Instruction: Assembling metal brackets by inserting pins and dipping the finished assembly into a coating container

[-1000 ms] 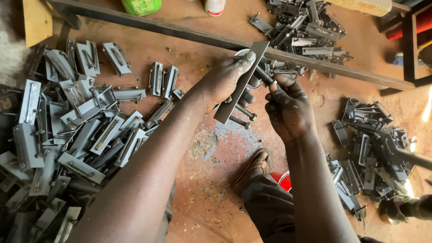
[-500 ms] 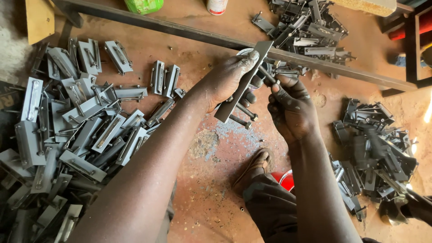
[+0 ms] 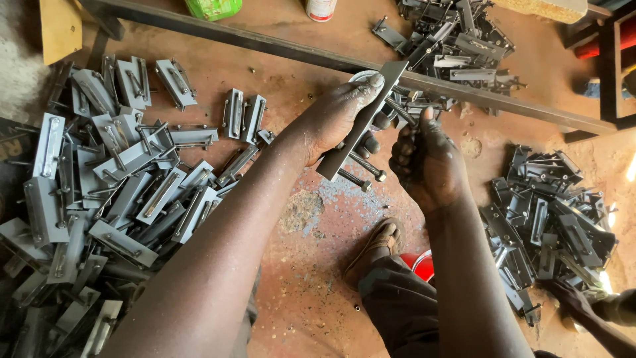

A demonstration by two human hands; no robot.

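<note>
My left hand (image 3: 338,116) grips a flat grey metal plate (image 3: 361,122) with several bolts sticking out of its underside, held tilted above the reddish floor. My right hand (image 3: 424,159) is closed around one of the upper bolts (image 3: 401,109) just to the right of the plate. Two lower bolts (image 3: 363,171) point down and to the right, free of either hand.
A large heap of similar grey metal parts (image 3: 99,192) covers the left. Smaller heaps lie at the right (image 3: 550,219) and top (image 3: 457,40). A long dark steel bar (image 3: 265,46) crosses the floor. My sandalled foot (image 3: 377,248) is below. Another person's hand (image 3: 576,301) is at the lower right.
The plate and both hands stay almost in place. My right hand has shifted slightly upward along the bolt beside the plate.
</note>
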